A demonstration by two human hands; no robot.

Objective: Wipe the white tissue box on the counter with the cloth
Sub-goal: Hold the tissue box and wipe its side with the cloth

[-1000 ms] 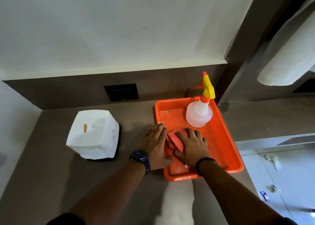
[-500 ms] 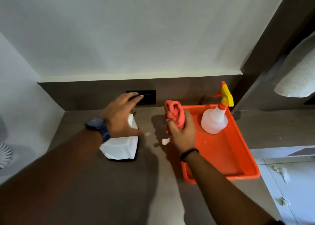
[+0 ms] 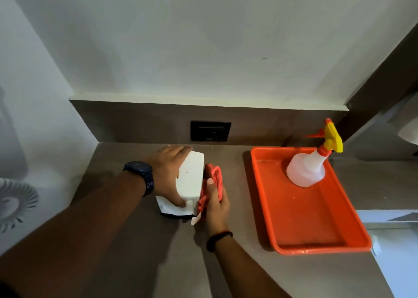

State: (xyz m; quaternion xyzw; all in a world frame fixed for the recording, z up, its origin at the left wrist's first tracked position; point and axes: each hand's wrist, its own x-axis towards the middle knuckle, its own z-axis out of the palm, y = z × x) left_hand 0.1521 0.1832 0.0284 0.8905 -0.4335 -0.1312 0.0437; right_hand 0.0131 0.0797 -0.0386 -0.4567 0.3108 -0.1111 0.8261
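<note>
A white tissue box (image 3: 189, 182) stands on the brown counter (image 3: 126, 259), left of an orange tray (image 3: 321, 247). Its long axis runs from the viewer toward the back wall, its top leaning right. The box's left side is hidden under the left hand (image 3: 168, 175), which lies spread over it, fingers open, thumb on the near corner. The right hand (image 3: 214, 204) is closed around a bunched red cloth (image 3: 213, 180), pressing it to the box's right face. A spray bottle (image 3: 308, 167) stands in the tray.
</note>
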